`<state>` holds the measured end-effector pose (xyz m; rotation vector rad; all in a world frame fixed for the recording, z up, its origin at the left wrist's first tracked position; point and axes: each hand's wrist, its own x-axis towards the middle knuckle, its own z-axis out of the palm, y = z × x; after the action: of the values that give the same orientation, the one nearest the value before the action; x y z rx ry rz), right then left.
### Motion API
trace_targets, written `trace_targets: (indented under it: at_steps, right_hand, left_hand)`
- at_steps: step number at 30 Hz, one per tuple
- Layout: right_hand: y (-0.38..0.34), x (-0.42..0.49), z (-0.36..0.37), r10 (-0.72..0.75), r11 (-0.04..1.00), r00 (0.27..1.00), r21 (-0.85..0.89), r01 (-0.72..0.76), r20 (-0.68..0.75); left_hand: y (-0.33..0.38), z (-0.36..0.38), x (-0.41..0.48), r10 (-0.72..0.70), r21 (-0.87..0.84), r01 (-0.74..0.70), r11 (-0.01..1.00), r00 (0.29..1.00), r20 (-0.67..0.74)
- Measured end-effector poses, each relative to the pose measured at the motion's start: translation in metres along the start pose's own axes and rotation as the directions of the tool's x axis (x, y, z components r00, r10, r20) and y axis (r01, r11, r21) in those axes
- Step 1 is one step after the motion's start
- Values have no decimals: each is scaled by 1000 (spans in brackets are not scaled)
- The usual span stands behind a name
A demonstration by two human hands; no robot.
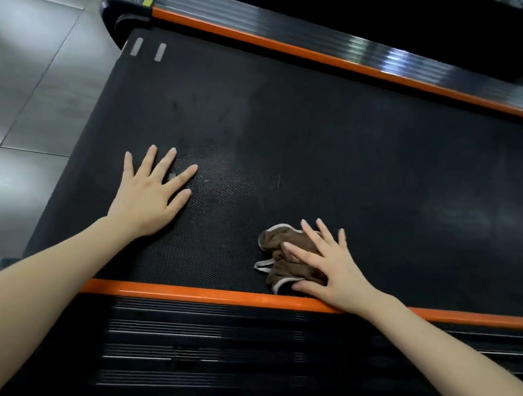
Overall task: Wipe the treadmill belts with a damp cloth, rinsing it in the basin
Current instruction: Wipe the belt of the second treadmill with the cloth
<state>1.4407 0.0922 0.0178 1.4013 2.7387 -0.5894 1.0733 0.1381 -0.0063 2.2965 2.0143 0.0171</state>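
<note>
Cloth (286,258) is being pressed by the straight-fingered right hand (330,269) at 6 o'clock on the belt (323,146), left hand (147,198) being laid flat, empty, at 9 o'clock; streaks are likely being risked by its bunched folds.

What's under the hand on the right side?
A crumpled brown cloth with pale edging lies under the right hand, whose straight fingers press it onto the black treadmill belt. The part of the cloth beneath the palm and fingers is covered and cannot be seen.
</note>
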Motion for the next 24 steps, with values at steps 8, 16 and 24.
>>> trace_targets:
  at_steps: [8,16,24]
  right_hand:
    - [-102,99,23,-317,948,948,-47,315,-42]
    - [0,25,-10,-102,995,992,-5,102,-80]
    - [30,6,-21,140,984,972,-85,-159,-191]
  left_hand:
    - [-7,3,2,25,-13,-25,1000,999,-20]
    - [-7,6,0,41,-20,-42,999,997,-60]
    - [-6,6,1,34,-50,-37,998,997,-67]
